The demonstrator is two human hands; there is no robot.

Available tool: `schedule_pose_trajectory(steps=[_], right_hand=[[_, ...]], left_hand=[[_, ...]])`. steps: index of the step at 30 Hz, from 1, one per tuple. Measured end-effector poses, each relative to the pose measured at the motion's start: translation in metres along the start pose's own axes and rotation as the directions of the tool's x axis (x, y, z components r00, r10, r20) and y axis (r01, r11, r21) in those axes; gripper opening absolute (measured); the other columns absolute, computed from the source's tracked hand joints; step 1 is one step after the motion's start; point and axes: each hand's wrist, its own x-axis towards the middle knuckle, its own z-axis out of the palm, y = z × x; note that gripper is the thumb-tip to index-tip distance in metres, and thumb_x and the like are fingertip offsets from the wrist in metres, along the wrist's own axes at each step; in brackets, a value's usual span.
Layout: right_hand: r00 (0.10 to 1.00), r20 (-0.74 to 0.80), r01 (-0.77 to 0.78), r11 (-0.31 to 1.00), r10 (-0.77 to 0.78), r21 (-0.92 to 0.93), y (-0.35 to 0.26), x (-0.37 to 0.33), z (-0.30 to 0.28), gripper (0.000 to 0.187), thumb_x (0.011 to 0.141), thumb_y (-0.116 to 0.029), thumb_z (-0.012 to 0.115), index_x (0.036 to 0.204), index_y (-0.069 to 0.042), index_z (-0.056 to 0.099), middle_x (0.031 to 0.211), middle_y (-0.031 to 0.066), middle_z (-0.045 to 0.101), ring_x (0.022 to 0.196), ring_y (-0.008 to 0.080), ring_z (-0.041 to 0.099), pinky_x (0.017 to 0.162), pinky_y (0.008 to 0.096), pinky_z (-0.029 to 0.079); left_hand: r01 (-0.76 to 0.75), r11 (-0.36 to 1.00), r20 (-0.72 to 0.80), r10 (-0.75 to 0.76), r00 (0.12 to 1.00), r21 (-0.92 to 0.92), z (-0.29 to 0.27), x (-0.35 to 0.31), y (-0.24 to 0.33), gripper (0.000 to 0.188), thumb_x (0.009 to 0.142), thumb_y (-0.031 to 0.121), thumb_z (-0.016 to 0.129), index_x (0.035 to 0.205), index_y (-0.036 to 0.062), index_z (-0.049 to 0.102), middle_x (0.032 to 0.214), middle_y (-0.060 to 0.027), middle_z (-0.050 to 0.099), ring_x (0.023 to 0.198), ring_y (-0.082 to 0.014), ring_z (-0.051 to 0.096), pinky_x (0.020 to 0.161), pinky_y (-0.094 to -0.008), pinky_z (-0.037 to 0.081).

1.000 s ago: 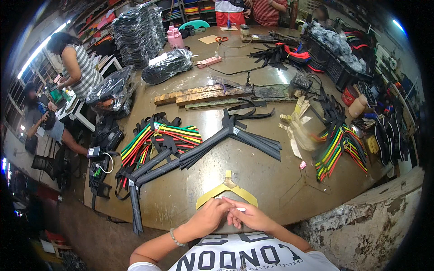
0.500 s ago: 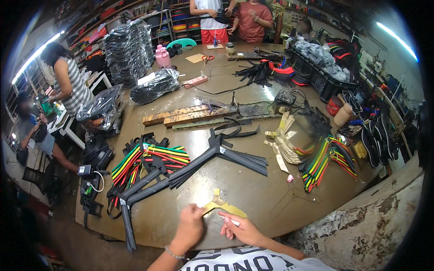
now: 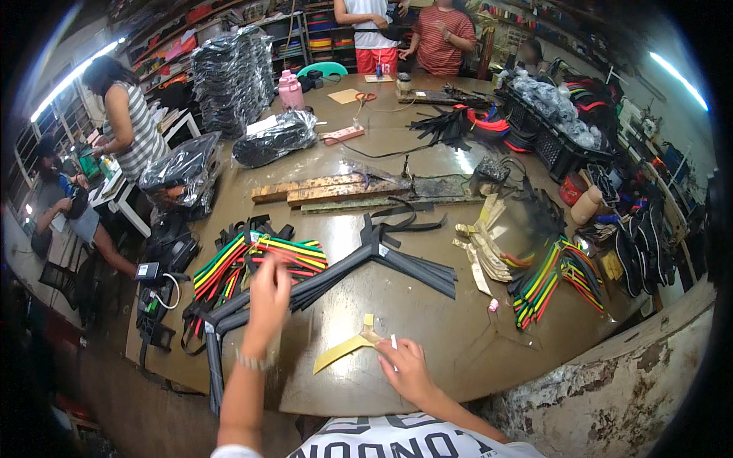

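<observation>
A yellow Y-shaped strip piece [image 3: 341, 353] lies flat on the table before me, its long left arm uncovered. My right hand [image 3: 408, 372] rests over its right arm, with a thin white stick like a pen [image 3: 394, 345] gripped in the fingers; that hand hides part of the piece. My left hand [image 3: 270, 298] is raised at the left, above a bundle of dark grey straps [image 3: 324, 281] and near a bundle of red, yellow and green striped straps [image 3: 221, 267]. Its fingers are smeared by motion, so I cannot make out anything in them.
Yellowish strips [image 3: 482, 248] and another striped bundle [image 3: 569, 271] lie at the right. Long wooden boards [image 3: 343, 191] cross the table's middle. Farther back are a power strip [image 3: 343, 135], a pink bottle [image 3: 291, 91] and a black crate [image 3: 546, 133]. Several people are around the table.
My left hand has left the yellow piece and moved up and leftward to the strap bundles. The right hand stays by the piece with the white stick. The view has shifted slightly.
</observation>
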Motion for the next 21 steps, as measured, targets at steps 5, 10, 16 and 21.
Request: schedule_pose_trajectory(steps=[5, 10, 16, 21], right_hand=[[0.999, -0.042, -0.006, 0.99, 0.012, 0.139, 0.008, 0.001, 0.002, 0.028, 0.082, -0.005, 0.069, 0.11, -0.004, 0.065, 0.106, 0.0119, 0.068, 0.096, 0.0303, 0.059, 0.084, 0.039, 0.048], [0.999, -0.035, -0.019, 0.991, 0.023, 0.13, 0.008, 0.006, 0.002, 0.028, 0.083, -0.005, 0.069, 0.11, -0.004, 0.065, 0.106, 0.0128, 0.068, 0.096, 0.0307, 0.059, 0.084, 0.0382, 0.049], [0.997, -0.071, -0.015, 0.985, 0.027, 0.17, 0.009, 0.006, 0.001, 0.03, 0.083, -0.007, 0.07, 0.112, -0.004, 0.064, 0.106, 0.0131, 0.068, 0.095, 0.0321, 0.059, 0.084, 0.0389, 0.049], [0.997, -0.075, 0.003, 0.989, 0.009, 0.149, 0.009, 0.005, -0.003, 0.03, 0.083, -0.008, 0.07, 0.112, -0.004, 0.065, 0.102, 0.0134, 0.067, 0.091, 0.0327, 0.058, 0.083, 0.0387, 0.049]], left_hand=[[0.11, 0.96, -0.115, -0.144, 0.983, -0.258, 0.015, 0.187, -0.046, 0.05, 0.089, 0.011, 0.052, 0.139, 0.0044, 0.049, 0.079, -0.0039, 0.061, 0.061, -0.0095, 0.052, 0.054, -0.0271, 0.042], [0.165, 0.974, 0.163, -0.139, 0.977, -0.155, 0.055, 0.293, -0.029, 0.068, 0.084, 0.014, 0.056, 0.149, 0.0074, 0.035, 0.062, 0.0007, 0.052, 0.047, -0.0102, 0.045, 0.042, -0.0285, 0.038], [0.196, 0.961, 0.223, -0.152, 0.963, -0.193, 0.09, 0.293, 0.04, 0.065, 0.086, 0.014, 0.056, 0.147, 0.004, 0.037, 0.062, 0.0018, 0.05, 0.047, -0.0098, 0.044, 0.043, -0.0271, 0.037], [-0.441, 0.771, -0.367, 0.287, 0.885, -0.459, 0.012, 0.148, 0.108, 0.028, 0.098, 0.019, 0.051, 0.119, 0.005, 0.064, 0.095, -0.0008, 0.058, 0.077, -0.0087, 0.05, 0.071, -0.0214, 0.044]])
